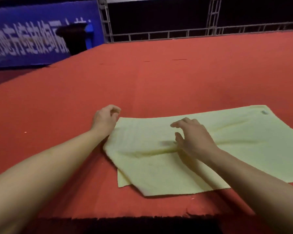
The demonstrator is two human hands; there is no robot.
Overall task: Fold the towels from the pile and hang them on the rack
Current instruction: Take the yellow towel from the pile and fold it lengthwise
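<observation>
We cannot make out whether the left hand [107,119] pinches cloth: its fingers curl at the far left corner of the pale yellow, soft rectangular towel [227,149], the fingertips turned away from us. The towel's right end is cut off by the frame edge, and motion blur smears its central crease. It lies folded in uneven layers near the front edge of the red felt-covered tabletop [142,81], a lower layer protruding at the near left. The right hand [193,139] is released, fingers loosely spread over the towel's middle. A small pale tag [265,112] near its far right corner is illegible.
</observation>
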